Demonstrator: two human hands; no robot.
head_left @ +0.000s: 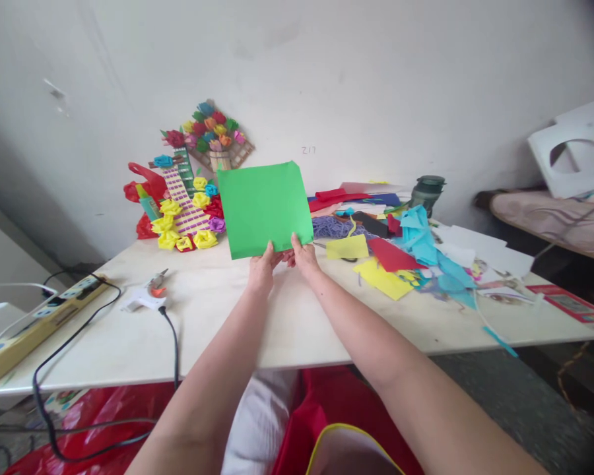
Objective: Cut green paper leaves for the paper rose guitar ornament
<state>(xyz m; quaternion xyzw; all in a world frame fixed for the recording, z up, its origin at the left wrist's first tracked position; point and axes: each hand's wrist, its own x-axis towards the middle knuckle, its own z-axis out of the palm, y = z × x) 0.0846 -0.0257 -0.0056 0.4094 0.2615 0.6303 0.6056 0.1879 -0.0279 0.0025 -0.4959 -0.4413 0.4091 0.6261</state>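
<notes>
A flat sheet of green paper (266, 210) is held up, tilted toward me, above the middle of the table. My left hand (263, 267) pinches its lower edge, thumb on the front face and fingers behind. Just to the right, my right hand (301, 256) grips the same edge in the same way, near the lower right corner. The fingers behind the sheet are partly hidden. Behind the sheet's left side stand colourful paper flowers (212, 128), and to its left are yellow paper roses (168, 221).
On the left lie a glue gun (146, 297) with its cord and a power strip (54, 320). Paper scraps (389, 277), blue crepe paper (416, 231) and purple shredded strands (339, 227) cover the right side. A dark bottle (428, 191) stands at the back right.
</notes>
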